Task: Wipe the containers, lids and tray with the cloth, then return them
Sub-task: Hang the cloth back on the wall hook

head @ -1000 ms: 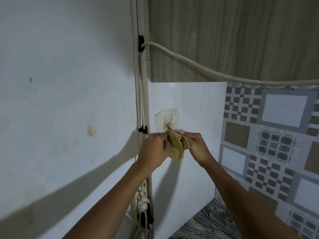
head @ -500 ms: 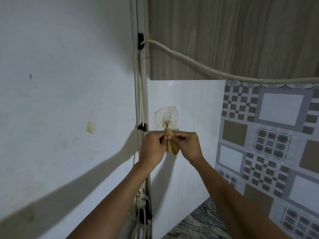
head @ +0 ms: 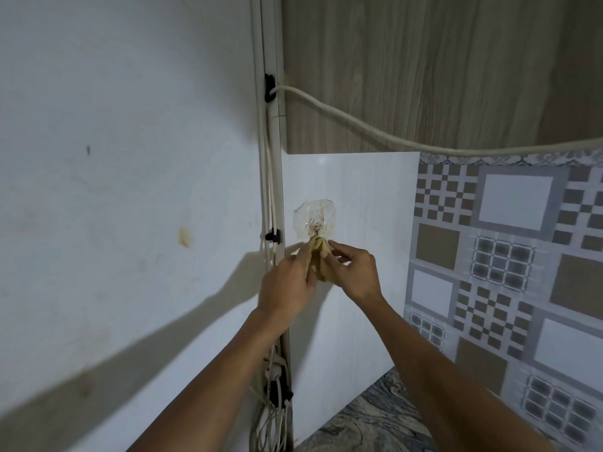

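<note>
The cloth (head: pixel 321 267), bunched below the hook (head: pixel 316 227) a second ago, now hangs from it; left hand (head: pixel 287 288) and right hand (head: pixel 355 275) pinch it just beneath.

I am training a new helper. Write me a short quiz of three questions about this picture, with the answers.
1. True or false: both the left hand and the right hand hold the cloth.
2. The top of the cloth is at: A) a clear wall hook; B) a door handle; C) a tap.
3. Fill in: most of the cloth lies ____ the hook.
Key: 1 true; 2 A; 3 below.
</note>
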